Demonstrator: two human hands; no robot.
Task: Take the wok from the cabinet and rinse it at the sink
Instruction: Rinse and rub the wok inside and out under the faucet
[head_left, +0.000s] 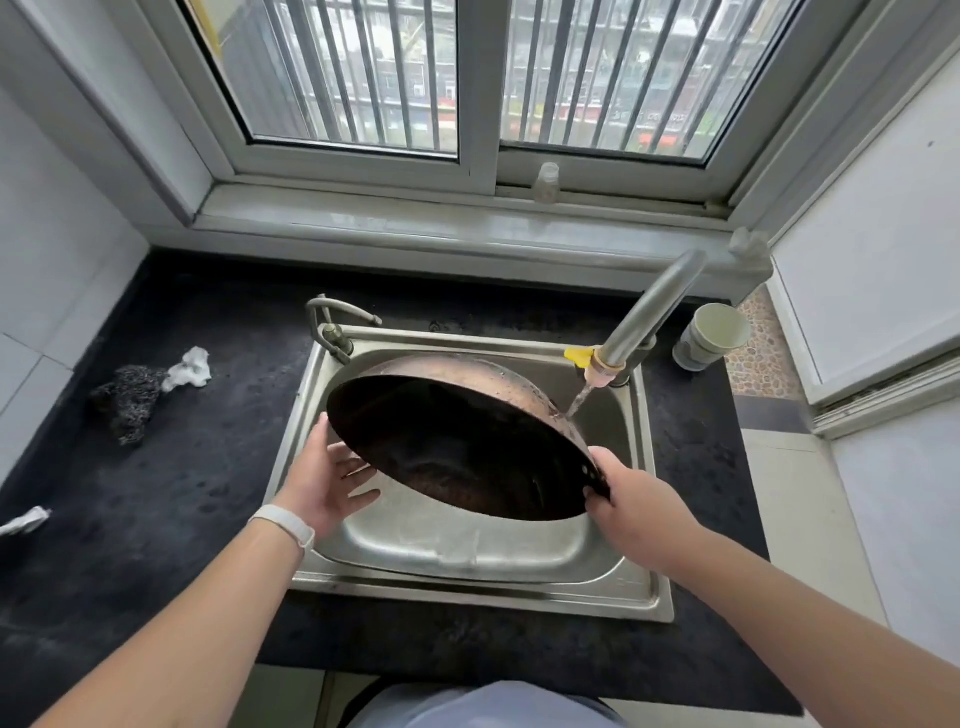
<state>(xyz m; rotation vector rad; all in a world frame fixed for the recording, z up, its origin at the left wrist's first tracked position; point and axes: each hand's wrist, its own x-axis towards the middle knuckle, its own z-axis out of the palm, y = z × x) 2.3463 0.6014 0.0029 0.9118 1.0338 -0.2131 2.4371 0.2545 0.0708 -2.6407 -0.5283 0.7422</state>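
Observation:
A dark, blackened wok (457, 447) is tilted over the steel sink (467, 545), its hollow facing me and its rusty brown outside turned toward the window. Water runs from the faucet (644, 317) onto the wok's far right rim. My right hand (628, 499) grips the rim at the lower right. My left hand (332, 478) is spread open under the wok's lower left edge, fingers touching its rim. A white band sits on my left wrist.
On the black countertop (182, 519) to the left lie a dark scouring pad (127, 400) and a crumpled white cloth (189, 369). A green cup (711, 335) stands right of the faucet. A second small tap (332, 327) rises at the sink's back left. A small jar (546, 183) sits on the windowsill.

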